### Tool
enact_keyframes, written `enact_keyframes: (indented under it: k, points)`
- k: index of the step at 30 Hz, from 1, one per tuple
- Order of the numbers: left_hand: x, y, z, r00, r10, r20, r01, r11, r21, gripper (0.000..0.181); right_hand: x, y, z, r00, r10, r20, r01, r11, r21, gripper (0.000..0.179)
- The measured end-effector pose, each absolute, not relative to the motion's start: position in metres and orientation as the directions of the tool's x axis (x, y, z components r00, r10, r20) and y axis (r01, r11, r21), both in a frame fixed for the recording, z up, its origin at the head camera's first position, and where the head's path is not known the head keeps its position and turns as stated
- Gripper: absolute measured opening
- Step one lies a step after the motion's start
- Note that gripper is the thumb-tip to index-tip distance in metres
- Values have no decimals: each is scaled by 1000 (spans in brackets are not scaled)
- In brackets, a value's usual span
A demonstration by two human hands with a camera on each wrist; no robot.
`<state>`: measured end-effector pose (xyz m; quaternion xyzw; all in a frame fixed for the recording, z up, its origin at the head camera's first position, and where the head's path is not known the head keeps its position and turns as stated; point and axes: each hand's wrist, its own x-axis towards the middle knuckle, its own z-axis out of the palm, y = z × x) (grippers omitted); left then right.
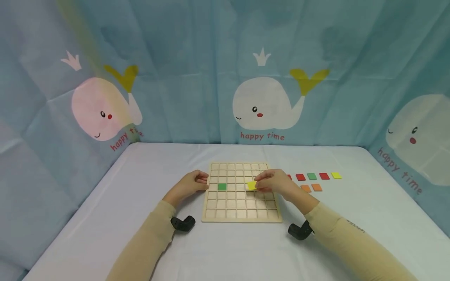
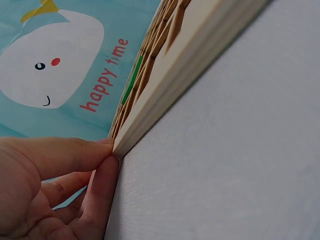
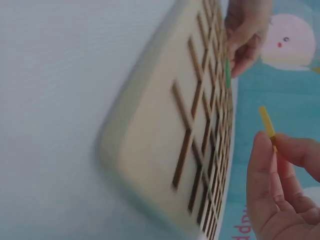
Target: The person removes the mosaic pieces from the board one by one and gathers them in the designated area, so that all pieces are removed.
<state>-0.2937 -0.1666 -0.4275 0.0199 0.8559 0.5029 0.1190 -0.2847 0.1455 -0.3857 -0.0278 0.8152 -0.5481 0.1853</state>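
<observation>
A pale wooden board point(image 1: 241, 220) with a raised grid lies flat on the white table. One green square tile point(image 1: 222, 187) sits in a cell on its left half. My right hand point(image 1: 277, 182) pinches a yellow square tile point(image 1: 251, 185) between thumb and fingers, over the right half of the board. In the right wrist view the yellow tile point(image 3: 267, 121) appears edge-on, raised above the grid. At the board's left edge, my left hand point(image 1: 190, 185) holds the rim between thumb and fingertips; the left wrist view shows the thumb point(image 2: 80, 156) right at that edge.
Right of the board lie loose tiles in two rows: red point(image 1: 324, 176), green point(image 1: 311, 176) and yellow point(image 1: 336, 175) behind, orange point(image 1: 317, 187) in front. My right forearm partly covers them. A blue curtain point(image 1: 190, 105) with printed whales hangs around the table.
</observation>
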Motion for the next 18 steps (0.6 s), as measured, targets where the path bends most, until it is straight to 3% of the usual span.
enact_keyframes:
  k: [18]
  points:
    - [-295, -169, -430, -968, 170, -187, -88, 467, 880, 47, -272, 195, -377, -932, -207, -299, 176, 462, -869, 28]
